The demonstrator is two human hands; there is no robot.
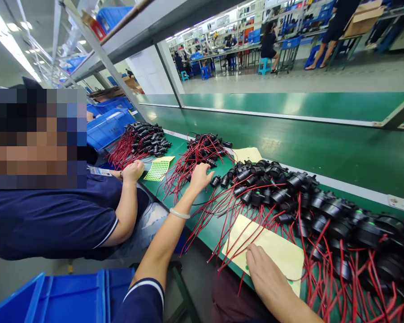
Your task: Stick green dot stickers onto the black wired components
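My left hand (201, 177) reaches to the near side of a middle pile of black parts with red wires (206, 146). Its thumb and fingers are apart, with nothing visible between them. At the lower edge of a yellow sheet (279, 251), my right hand (267, 274) has its fingers pressed together over the paper; the thumb is hidden. A small green dot shows by its fingertips. Red wires lie across the sheet. Beyond and to the right spreads a large heap of black cylindrical parts (279, 193), their red wires hanging toward me.
A co-worker's hand (133, 171) is closed at the left, near a sheet of green dots (158, 168) and another wired pile (149, 139). Another yellow sheet (248, 154) lies behind the heap. Blue bins (109, 128) stand beyond; a metal frame crosses overhead.
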